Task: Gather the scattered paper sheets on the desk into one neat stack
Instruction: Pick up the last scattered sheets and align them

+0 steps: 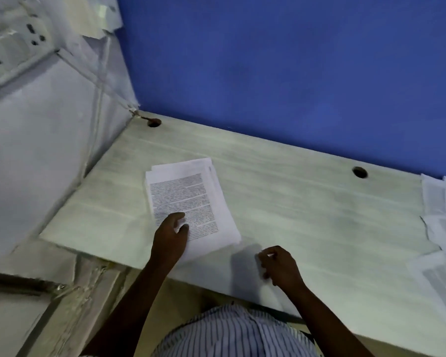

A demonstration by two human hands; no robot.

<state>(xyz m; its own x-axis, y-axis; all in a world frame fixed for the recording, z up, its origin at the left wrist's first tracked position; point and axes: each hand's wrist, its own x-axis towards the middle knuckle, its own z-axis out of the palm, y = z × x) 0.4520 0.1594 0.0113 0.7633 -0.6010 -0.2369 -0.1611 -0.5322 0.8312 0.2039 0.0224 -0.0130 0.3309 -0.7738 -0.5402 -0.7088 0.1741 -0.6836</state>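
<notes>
A person in a striped shirt [232, 333] stands at a pale desk [307, 202] that meets a blue wall [281, 68]. On the desk, at about 10 o'clock from the person, lies a stack of printed sheets [188, 199]. The stack is not neat; the edges of the lower sheets show out at the top and at the right side, a little fanned. The left hand [171, 237] rests on the near left corner of this stack, the thumb and the fingers a little apart and lying on the top page. I cannot tell if it pinches the paper or only presses on it. The right hand [278, 265] is over the desk at about 1 o'clock, just beside the near right corner of the stack but apart from it. Its fingers are curled inward, loosely bent; something pale shows at the fingertips, too blurred to name. More sheets [442, 228] lie scattered at 2 o'clock, at the right edge of the desk, overlapping one another, well apart from the stack. Two round cable holes [359, 172] are near the wall.
</notes>
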